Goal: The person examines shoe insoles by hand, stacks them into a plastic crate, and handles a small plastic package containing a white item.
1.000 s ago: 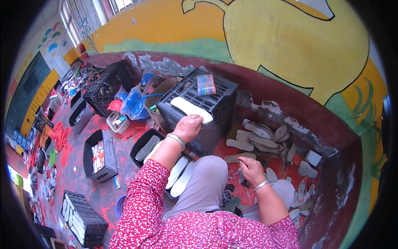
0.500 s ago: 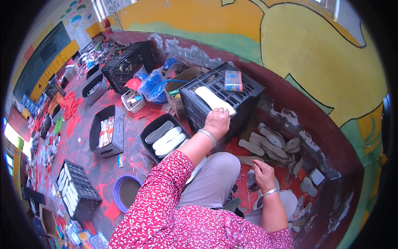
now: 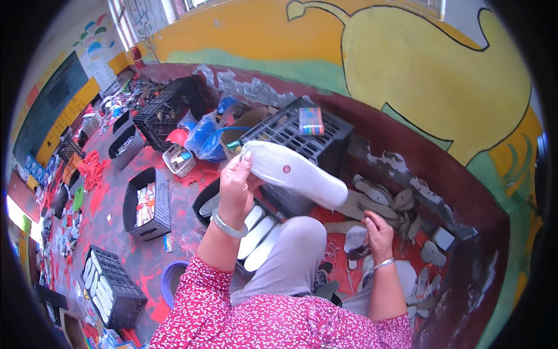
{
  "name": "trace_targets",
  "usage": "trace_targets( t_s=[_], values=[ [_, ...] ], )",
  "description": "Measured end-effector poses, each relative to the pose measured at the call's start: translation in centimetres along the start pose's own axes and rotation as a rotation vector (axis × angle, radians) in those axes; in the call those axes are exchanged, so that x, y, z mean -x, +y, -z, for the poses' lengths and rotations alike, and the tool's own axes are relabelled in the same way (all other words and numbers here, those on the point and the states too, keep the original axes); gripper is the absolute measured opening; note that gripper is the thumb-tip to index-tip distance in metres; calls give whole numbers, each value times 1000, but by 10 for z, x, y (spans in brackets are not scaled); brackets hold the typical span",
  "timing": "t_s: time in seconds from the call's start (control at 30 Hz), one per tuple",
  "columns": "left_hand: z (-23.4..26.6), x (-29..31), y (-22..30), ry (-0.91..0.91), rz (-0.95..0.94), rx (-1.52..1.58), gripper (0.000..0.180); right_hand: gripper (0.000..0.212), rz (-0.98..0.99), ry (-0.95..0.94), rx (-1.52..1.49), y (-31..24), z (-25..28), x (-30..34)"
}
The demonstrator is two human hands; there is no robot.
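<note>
My left hand (image 3: pixel 234 185) pinches one end of a white insole (image 3: pixel 308 180) and holds it up in front of a black plastic crate (image 3: pixel 334 139). A small round mark shows on the insole's face. My right hand (image 3: pixel 379 232) is raised over the right knee with thumb and fingertips pressed together; anything between them is too small to make out. Below my left forearm a dark bin (image 3: pixel 200 205) holds several white and grey insoles (image 3: pixel 256 239). A pile of grey-beige insoles (image 3: pixel 378 200) lies by the wall, beyond my right hand.
On the crate rests a pack of coloured pens (image 3: pixel 311 121). To the left stand a checked basket of packets (image 3: pixel 145 218), a crate of white insoles (image 3: pixel 119 302) and a purple basin (image 3: pixel 168 282). Blue plastic bags (image 3: pixel 203 136) lie behind. Red scraps cover parts of the floor.
My left hand has lifted the white insole off the crate and brought it left and nearer, raised in the air. My right hand stays over the knee, still pinched.
</note>
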State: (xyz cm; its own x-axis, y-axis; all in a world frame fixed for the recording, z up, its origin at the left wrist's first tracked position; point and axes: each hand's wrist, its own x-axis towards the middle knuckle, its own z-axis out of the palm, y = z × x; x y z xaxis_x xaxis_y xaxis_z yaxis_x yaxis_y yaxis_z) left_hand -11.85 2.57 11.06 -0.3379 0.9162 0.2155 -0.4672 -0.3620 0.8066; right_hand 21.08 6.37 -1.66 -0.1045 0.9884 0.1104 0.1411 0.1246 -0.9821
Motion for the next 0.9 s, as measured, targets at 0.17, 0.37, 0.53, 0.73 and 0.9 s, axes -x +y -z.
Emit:
trace_targets(
  t_s=[0.17,0.37,0.53,0.73,0.9],
  values=[
    [8,39,-47,-11,309,59,31,38,-194,-327,-266,-19,7,5],
    [5,57,-76,-90,436,-36,29,39,-237,-761,-150,-12,2,22],
    [-13,72,-84,-396,272,263,63,25,-430,-714,-403,-17,-7,31],
    [-36,98,-129,-198,461,282,57,26,-388,-731,-407,-8,-29,39],
    [-37,102,-148,-111,376,18,46,32,-328,-783,-188,-10,-30,40]
  ],
)
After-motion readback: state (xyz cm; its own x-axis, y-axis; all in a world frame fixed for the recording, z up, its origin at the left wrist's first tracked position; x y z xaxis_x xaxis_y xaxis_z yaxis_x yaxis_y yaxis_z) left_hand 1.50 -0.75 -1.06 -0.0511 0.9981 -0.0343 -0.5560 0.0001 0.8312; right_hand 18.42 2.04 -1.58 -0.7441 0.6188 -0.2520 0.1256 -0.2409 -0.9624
